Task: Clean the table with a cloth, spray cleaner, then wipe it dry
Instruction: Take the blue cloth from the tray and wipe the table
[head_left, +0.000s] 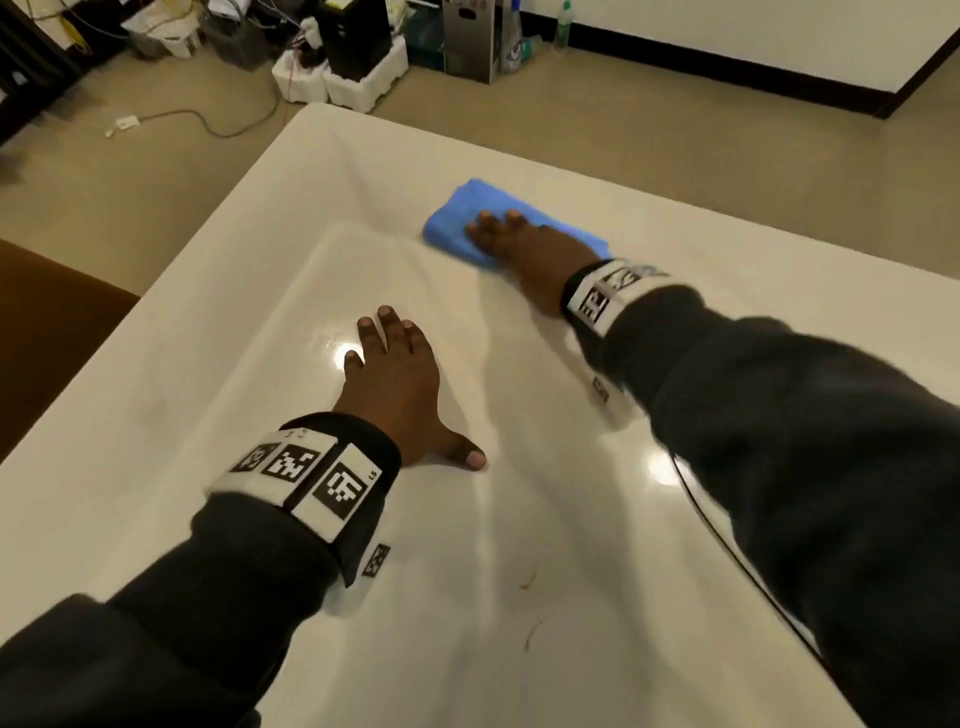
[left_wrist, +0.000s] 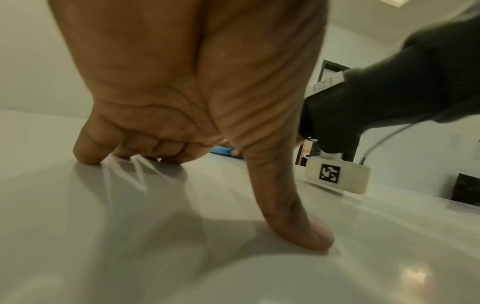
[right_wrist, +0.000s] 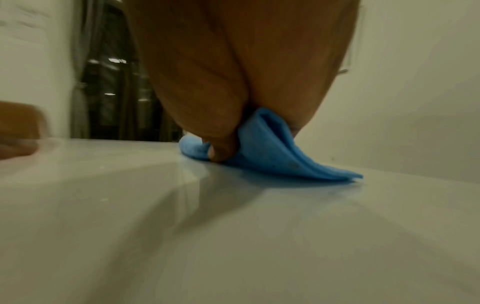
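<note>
I see my right hand (head_left: 524, 244) lying flat on the blue cloth (head_left: 467, 218), at the far side of the white bench (head_left: 156, 415); its fingers (head_left: 485, 221) are stretched forward over the cloth and press it down on the surface; in the right wrist view the thumb (right_wrist: 221, 152) comes down beside a raised fold of the cloth (right_wrist: 272, 148) and touches it, so the hand presses the cloth and does not close around it; this view is a little blurred. My left hand (head_left: 400, 384) rests on the bare bench nearer to me, well apart from the cloth; its fingers (head_left: 387, 322) are spread and nearly straight, the thumb (head_left: 470, 457) points out to the right, and it holds nothing; in the left wrist view the fingertips (left_wrist: 85, 156) and the thumb (left_wrist: 309, 232) touch the glossy surface. Both wrists carry white bands with black square markers; the sleeves are dark. On the floor behind the bench stand white foam blocks (head_left: 363, 88), a grey box (head_left: 470, 41), some cables and a green-capped bottle (head_left: 562, 28) near the wall.
</note>
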